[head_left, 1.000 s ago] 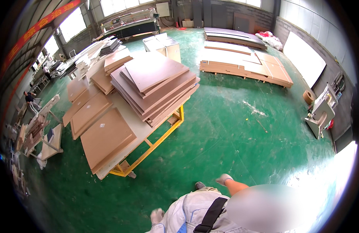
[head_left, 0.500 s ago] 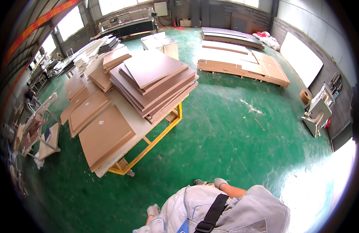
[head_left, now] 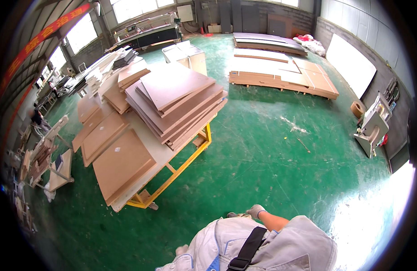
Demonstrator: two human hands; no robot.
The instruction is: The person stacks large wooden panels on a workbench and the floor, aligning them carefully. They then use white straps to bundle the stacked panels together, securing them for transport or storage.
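Brown boards (head_left: 172,104) beneath possibly red banner (head_left: 46,34)

From the head camera I look down on a green workshop floor (head_left: 271,167). My right hand (head_left: 256,211), in a grey glove, sits at the lower middle above my pale work jacket (head_left: 280,246), which a dark strap (head_left: 246,248) crosses. It holds nothing that I can make out. My left hand (head_left: 181,249) shows only as a small shape by the jacket's left edge; its grip cannot be judged. A yellow cart (head_left: 172,169) stands well ahead on my left, loaded with a stack of brown boards (head_left: 174,101). More flat boards (head_left: 280,74) lie on the floor farther off. A small machine (head_left: 371,131) stands near the right wall.
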